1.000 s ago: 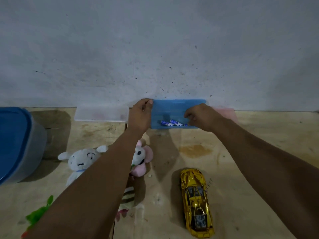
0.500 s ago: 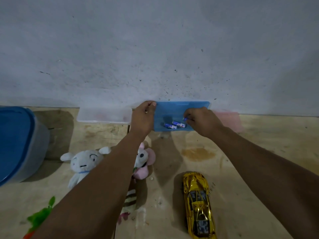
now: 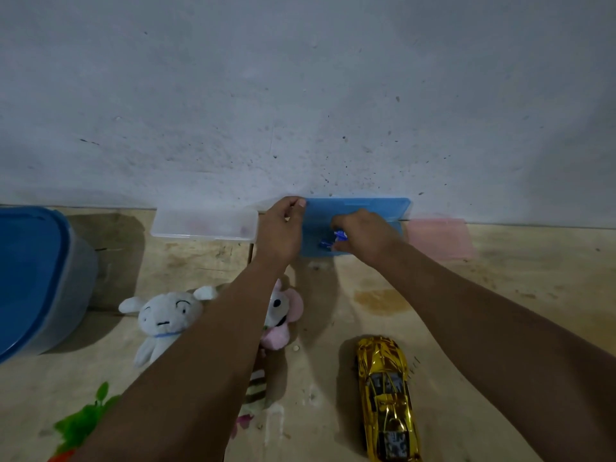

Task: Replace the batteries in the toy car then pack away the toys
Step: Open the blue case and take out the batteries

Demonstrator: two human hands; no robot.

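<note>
No text, label, brand, number or sign can be read anywhere. The batteries (image 3: 334, 240) in the blue case (image 3: 360, 211) have blue and white wrappers, but any print on them is too small and blurred to make out. The gold toy car (image 3: 386, 398) has dark patches on its windows and roof, none legible as lettering. The white plush toy (image 3: 165, 320) shows only a stitched face.
</note>
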